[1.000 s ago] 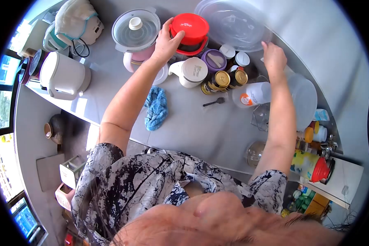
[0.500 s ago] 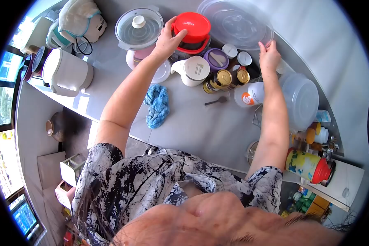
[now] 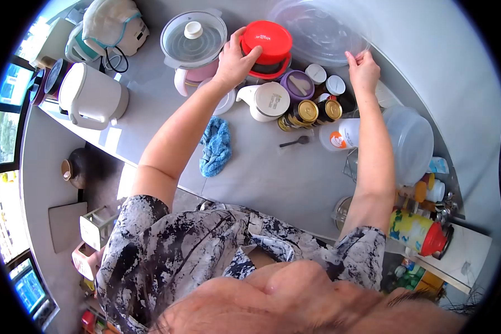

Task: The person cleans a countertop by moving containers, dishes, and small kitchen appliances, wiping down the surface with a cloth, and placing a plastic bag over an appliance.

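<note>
My left hand (image 3: 236, 64) is closed around the side of a round container with a red lid (image 3: 268, 40), thumb on the lid's edge. My right hand (image 3: 364, 72) pinches the rim of a large clear plastic lid (image 3: 323, 34) at the back of the counter. Beside the left hand sits a glass-lidded pot (image 3: 193, 38) with a white knob. In front of the red-lidded container are a white handled cup (image 3: 271, 99) and a purple-lidded container (image 3: 297, 86). Two gold-topped cans (image 3: 307, 112) stand close by.
On the grey counter (image 3: 250, 172) lie a blue cloth (image 3: 215, 146) and a small dark spoon (image 3: 294, 142). A white jar with an orange mark (image 3: 342, 134) and a clear plastic tub (image 3: 411, 145) lie by my right forearm. A white appliance (image 3: 92, 96) stands left.
The whole view has shifted slightly. My right hand has moved a little toward the back left with the clear lid's rim. My left hand keeps its hold on the red-lidded container.
</note>
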### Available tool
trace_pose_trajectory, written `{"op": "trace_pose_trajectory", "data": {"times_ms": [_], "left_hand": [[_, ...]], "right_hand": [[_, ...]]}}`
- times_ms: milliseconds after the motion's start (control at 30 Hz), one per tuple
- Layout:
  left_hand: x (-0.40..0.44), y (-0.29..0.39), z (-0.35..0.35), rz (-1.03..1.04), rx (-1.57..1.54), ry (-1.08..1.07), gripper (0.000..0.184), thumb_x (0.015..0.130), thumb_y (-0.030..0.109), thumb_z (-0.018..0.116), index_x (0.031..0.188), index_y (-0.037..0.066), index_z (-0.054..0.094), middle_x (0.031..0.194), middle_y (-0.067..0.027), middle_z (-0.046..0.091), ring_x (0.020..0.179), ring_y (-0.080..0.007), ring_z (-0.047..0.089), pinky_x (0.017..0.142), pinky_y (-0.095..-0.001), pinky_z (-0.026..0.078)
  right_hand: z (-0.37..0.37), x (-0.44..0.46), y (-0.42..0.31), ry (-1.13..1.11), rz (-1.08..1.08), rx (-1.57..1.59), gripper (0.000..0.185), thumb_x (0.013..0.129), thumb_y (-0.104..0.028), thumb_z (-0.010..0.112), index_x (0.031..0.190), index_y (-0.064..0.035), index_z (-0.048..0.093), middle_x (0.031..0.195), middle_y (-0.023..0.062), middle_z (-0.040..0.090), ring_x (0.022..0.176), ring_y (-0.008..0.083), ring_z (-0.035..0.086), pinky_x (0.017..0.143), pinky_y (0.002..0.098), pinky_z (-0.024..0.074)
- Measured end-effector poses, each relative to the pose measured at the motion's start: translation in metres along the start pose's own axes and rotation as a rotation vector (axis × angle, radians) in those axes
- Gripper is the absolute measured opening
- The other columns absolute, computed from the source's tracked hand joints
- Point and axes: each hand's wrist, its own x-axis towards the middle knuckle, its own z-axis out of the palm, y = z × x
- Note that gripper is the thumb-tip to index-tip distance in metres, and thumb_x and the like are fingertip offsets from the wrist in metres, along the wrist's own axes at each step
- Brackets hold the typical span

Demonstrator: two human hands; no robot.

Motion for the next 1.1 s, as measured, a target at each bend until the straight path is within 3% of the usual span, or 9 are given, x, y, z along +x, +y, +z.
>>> {"op": "trace_pose_trajectory", "data": {"times_ms": [267, 300, 400, 500, 600, 633, 733, 933, 1100], "left_hand": [[-0.011, 0.008, 0.004, -0.013, 0.094, 0.037, 0.079, 0.086, 0.049, 0.064, 0.148, 0.013, 0.031, 0.133, -0.0294, 0.047, 0.125, -0.0446, 0.045, 0.110, -0.0480, 0.031], [-0.011, 0.010, 0.003, -0.017, 0.109, 0.036, 0.080, 0.085, 0.049, 0.064, 0.148, 0.012, 0.030, 0.133, -0.0297, 0.047, 0.125, -0.0453, 0.045, 0.109, -0.0480, 0.032], [-0.004, 0.014, -0.008, -0.054, 0.002, -0.048, 0.079, 0.085, 0.049, 0.064, 0.147, 0.011, 0.032, 0.133, -0.0300, 0.046, 0.125, -0.0473, 0.045, 0.108, -0.0478, 0.036], [0.012, 0.026, -0.017, -0.093, 0.146, -0.025, 0.075, 0.087, 0.046, 0.064, 0.146, 0.010, 0.035, 0.135, -0.0292, 0.046, 0.127, -0.0451, 0.046, 0.107, -0.0473, 0.039], [0.054, 0.012, -0.013, 0.228, 0.032, 0.068, 0.074, 0.088, 0.045, 0.064, 0.146, 0.009, 0.035, 0.139, -0.0279, 0.044, 0.130, -0.0411, 0.045, 0.109, -0.0485, 0.037], [0.062, 0.022, -0.011, 0.282, 0.094, 0.115, 0.058, 0.094, 0.031, 0.062, 0.142, 0.006, 0.041, 0.134, -0.0232, 0.053, 0.126, -0.0325, 0.052, 0.104, -0.0439, 0.043], [0.083, 0.041, -0.009, 0.365, 0.074, 0.125, 0.050, 0.100, 0.022, 0.049, 0.147, 0.013, 0.038, 0.124, -0.0293, 0.057, 0.112, -0.0423, 0.058, 0.092, -0.0447, 0.049], [0.103, 0.017, -0.016, 0.329, 0.222, 0.143, 0.041, 0.093, 0.015, 0.052, 0.134, 0.016, 0.057, 0.094, -0.0278, 0.066, 0.085, -0.0465, 0.062, 0.075, -0.0498, 0.051], [0.119, -0.013, -0.012, 0.327, 0.203, 0.096, 0.047, 0.092, 0.015, 0.051, 0.138, 0.011, 0.052, 0.079, -0.0249, 0.066, 0.069, -0.0421, 0.064, 0.065, -0.0481, 0.051]], "right_hand": [[0.020, -0.012, 0.018, -0.133, 0.132, -0.085, 0.031, 0.081, -0.038, 0.077, 0.080, -0.0089, 0.068, 0.078, 0.0126, 0.071, 0.077, 0.0329, 0.070, 0.071, 0.0434, 0.0546], [0.019, -0.011, 0.015, -0.192, 0.176, -0.101, 0.033, 0.081, -0.038, 0.077, 0.088, -0.0073, 0.068, 0.084, 0.0148, 0.072, 0.083, 0.0342, 0.070, 0.075, 0.0442, 0.0545], [0.016, -0.013, 0.006, -0.123, 0.097, -0.221, 0.039, 0.082, -0.038, 0.076, 0.097, -0.0038, 0.066, 0.090, 0.0172, 0.072, 0.086, 0.0368, 0.069, 0.079, 0.0448, 0.0540], [0.010, -0.018, -0.011, 0.000, 0.028, -0.069, 0.043, 0.084, -0.037, 0.074, 0.105, -0.0004, 0.063, 0.093, 0.0195, 0.072, 0.089, 0.0389, 0.069, 0.081, 0.0453, 0.0539], [0.011, -0.018, -0.024, -0.046, 0.048, 0.131, 0.038, 0.088, -0.034, 0.069, 0.104, -0.0005, 0.064, 0.092, 0.0201, 0.071, 0.089, 0.0406, 0.068, 0.081, 0.0450, 0.0542], [0.013, -0.019, -0.024, -0.051, 0.033, 0.078, 0.036, 0.089, -0.033, 0.068, 0.104, -0.0007, 0.064, 0.091, 0.0203, 0.071, 0.089, 0.0409, 0.068, 0.081, 0.0453, 0.0542], [0.017, -0.016, -0.028, -0.126, -0.006, -0.114, 0.032, 0.091, -0.031, 0.065, 0.104, -0.0015, 0.064, 0.090, 0.0206, 0.071, 0.088, 0.0416, 0.068, 0.080, 0.0462, 0.0545], [0.027, -0.023, -0.059, -0.324, 0.073, -0.254, 0.034, 0.090, -0.034, 0.066, 0.106, -0.0043, 0.063, 0.098, 0.0208, 0.071, 0.096, 0.0393, 0.068, 0.083, 0.0478, 0.0547], [0.012, -0.017, -0.052, -0.333, 0.079, -0.222, 0.054, 0.084, -0.039, 0.071, 0.122, -0.0033, 0.058, 0.104, 0.0188, 0.071, 0.099, 0.0370, 0.068, 0.086, 0.0467, 0.0542]]}}
